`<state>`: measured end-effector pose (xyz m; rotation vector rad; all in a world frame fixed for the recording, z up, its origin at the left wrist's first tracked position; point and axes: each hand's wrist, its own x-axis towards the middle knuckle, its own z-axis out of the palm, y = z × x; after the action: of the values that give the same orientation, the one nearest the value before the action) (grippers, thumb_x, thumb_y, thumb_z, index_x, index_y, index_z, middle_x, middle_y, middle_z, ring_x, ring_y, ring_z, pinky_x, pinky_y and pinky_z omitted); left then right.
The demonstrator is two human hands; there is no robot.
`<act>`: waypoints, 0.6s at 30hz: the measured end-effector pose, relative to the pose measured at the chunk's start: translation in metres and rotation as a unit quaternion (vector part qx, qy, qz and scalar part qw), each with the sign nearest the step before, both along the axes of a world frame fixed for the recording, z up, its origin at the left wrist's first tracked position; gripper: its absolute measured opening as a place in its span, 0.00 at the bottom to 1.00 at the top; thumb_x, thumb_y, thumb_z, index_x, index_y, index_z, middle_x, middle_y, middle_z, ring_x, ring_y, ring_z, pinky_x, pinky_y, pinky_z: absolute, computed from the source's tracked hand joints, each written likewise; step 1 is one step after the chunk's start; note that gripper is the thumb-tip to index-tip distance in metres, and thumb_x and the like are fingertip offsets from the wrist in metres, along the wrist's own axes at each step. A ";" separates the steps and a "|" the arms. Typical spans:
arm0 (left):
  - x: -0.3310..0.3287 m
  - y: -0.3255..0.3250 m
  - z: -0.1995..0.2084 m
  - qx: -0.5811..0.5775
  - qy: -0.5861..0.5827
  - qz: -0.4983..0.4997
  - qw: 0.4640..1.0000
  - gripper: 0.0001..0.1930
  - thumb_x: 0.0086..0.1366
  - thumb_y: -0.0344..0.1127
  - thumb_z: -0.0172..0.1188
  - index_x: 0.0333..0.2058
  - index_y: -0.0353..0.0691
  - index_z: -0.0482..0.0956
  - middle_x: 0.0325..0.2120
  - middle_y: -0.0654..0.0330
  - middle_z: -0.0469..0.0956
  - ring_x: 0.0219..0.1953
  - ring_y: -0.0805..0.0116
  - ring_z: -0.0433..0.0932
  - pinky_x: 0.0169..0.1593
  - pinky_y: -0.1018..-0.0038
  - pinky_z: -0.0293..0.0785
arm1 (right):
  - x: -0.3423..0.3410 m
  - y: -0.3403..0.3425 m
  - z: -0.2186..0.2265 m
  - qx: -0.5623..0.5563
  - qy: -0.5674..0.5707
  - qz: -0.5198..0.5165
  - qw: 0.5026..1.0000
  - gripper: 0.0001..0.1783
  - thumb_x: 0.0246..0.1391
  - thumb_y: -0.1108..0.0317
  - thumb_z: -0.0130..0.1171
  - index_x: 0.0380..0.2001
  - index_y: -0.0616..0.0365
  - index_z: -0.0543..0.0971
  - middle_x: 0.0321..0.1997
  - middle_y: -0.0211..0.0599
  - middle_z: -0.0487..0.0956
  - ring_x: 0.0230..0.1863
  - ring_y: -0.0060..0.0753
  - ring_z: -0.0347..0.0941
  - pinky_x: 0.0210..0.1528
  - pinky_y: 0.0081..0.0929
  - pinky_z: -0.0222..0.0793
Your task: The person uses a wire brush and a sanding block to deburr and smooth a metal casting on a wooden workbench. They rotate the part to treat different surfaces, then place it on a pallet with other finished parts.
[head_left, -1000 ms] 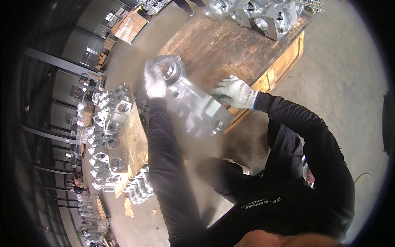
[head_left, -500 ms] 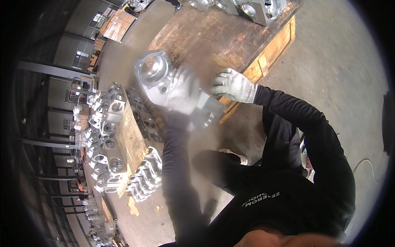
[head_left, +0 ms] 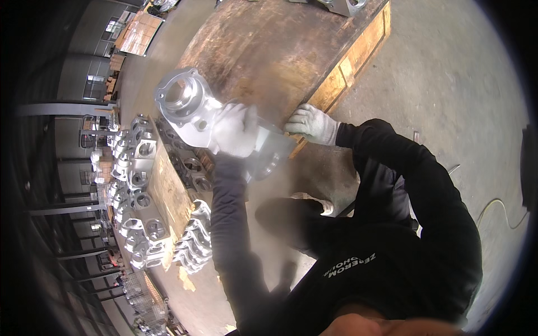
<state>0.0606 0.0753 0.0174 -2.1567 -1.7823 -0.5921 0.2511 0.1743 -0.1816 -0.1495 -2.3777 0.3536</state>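
Observation:
A silver metal casting (head_left: 195,133) with a large round bore at its far left end lies along the near left side of the wooden bench (head_left: 246,39). My left hand (head_left: 238,130), in a white knit glove, is closed over the casting's middle. The casting's near end, with a smaller bore, shows below that hand and is blurred. My right hand (head_left: 315,124), gloved too, is at the bench's near corner, close to the casting's near end. Its fingers are curled; what is under them is hidden.
Similar castings (head_left: 140,179) stand in rows on the left, beside a plywood board (head_left: 168,185). More metal parts (head_left: 343,5) sit at the bench's far end. Wrapped cartons (head_left: 140,32) are at far left. A thin hose (head_left: 493,201) lies on the right-hand floor.
The whole view has shifted, so bench and casting appear further left. My left hand keeps its grip on the casting. My right hand has come slightly nearer, to the bench's corner.

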 end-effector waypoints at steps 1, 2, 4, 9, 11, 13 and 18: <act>0.000 0.000 -0.001 -0.003 -0.008 0.004 1.000 0.09 0.68 0.36 0.61 0.30 0.41 0.84 0.30 0.56 0.82 0.38 0.52 0.80 0.47 0.59 0.74 | 0.002 -0.001 -0.010 -0.006 0.010 0.003 1.000 0.21 0.49 0.68 0.64 0.49 0.44 0.81 0.46 0.28 0.81 0.53 0.36 0.76 0.58 0.39 0.66; -0.001 0.000 -0.003 0.000 -0.015 0.007 1.000 0.09 0.68 0.36 0.61 0.29 0.41 0.84 0.29 0.57 0.82 0.37 0.52 0.80 0.47 0.59 0.74 | 0.005 0.000 -0.019 -0.013 0.019 0.006 1.000 0.21 0.50 0.68 0.64 0.50 0.43 0.81 0.46 0.28 0.81 0.53 0.36 0.76 0.58 0.39 0.66; -0.001 0.000 -0.006 0.013 -0.003 0.010 1.000 0.10 0.69 0.37 0.61 0.29 0.40 0.84 0.29 0.56 0.82 0.37 0.52 0.80 0.46 0.59 0.74 | 0.010 0.000 -0.034 -0.019 -0.039 0.003 0.999 0.21 0.52 0.68 0.64 0.51 0.43 0.81 0.47 0.29 0.81 0.55 0.38 0.76 0.59 0.39 0.66; 0.005 0.004 0.001 -0.009 0.002 0.028 1.000 0.12 0.70 0.37 0.61 0.29 0.36 0.84 0.31 0.51 0.82 0.39 0.49 0.81 0.48 0.57 0.74 | 0.018 -0.009 -0.055 -0.113 -0.146 -0.109 0.977 0.21 0.58 0.52 0.63 0.50 0.50 0.81 0.48 0.39 0.84 0.48 0.45 0.81 0.54 0.48 0.71; 0.012 -0.002 0.006 -0.067 0.000 0.072 0.995 0.10 0.70 0.33 0.62 0.32 0.31 0.84 0.34 0.43 0.83 0.43 0.44 0.82 0.51 0.57 0.76 | 0.017 -0.023 -0.064 -0.196 -0.037 -0.134 0.971 0.23 0.57 0.52 0.65 0.52 0.51 0.80 0.48 0.40 0.84 0.48 0.47 0.82 0.57 0.49 0.72; 0.022 -0.013 0.010 -0.073 -0.026 0.049 0.996 0.09 0.70 0.31 0.62 0.32 0.32 0.84 0.31 0.45 0.81 0.38 0.46 0.81 0.47 0.58 0.76 | 0.014 -0.038 -0.074 -0.334 0.002 -0.103 0.937 0.24 0.60 0.56 0.65 0.55 0.54 0.78 0.52 0.46 0.83 0.53 0.55 0.80 0.62 0.48 0.72; 0.042 -0.055 0.006 -0.072 -0.070 -0.062 0.993 0.05 0.64 0.24 0.60 0.30 0.33 0.83 0.25 0.50 0.78 0.34 0.47 0.80 0.43 0.60 0.74 | -0.006 -0.073 -0.091 -0.500 0.022 -0.072 0.863 0.22 0.66 0.59 0.59 0.59 0.56 0.77 0.56 0.51 0.81 0.58 0.61 0.77 0.62 0.49 0.73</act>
<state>0.1023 0.0203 0.0236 -2.3911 -1.8218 -0.6788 0.2452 0.1016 -0.2721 -0.7720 -1.8872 1.4655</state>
